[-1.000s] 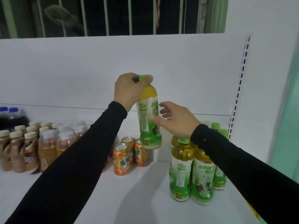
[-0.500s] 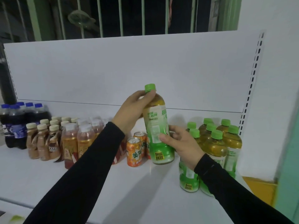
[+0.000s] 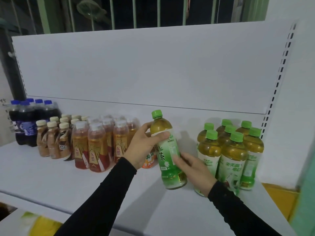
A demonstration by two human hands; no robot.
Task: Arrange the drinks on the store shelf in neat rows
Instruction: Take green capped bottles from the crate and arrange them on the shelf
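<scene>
Two black-sleeved arms reach over a white shelf (image 3: pixel 85 184). The right hand (image 3: pixel 196 171) curls its fingers around the lower label of a green tea bottle (image 3: pixel 167 150), tilted just above the shelf; the left hand (image 3: pixel 144 147) grips its shoulder. Just right stands a cluster of matching green-capped bottles (image 3: pixel 233 154). Behind the left hand sits an orange can (image 3: pixel 150 160); farther left, amber bottles (image 3: pixel 97 147), coffee bottles (image 3: pixel 52 142) and dark cola bottles (image 3: pixel 27 123).

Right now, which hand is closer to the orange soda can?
Left. The left hand grips the held green-capped tea bottle just in front of the orange can; the right hand is farther right, across the bottle.
</scene>
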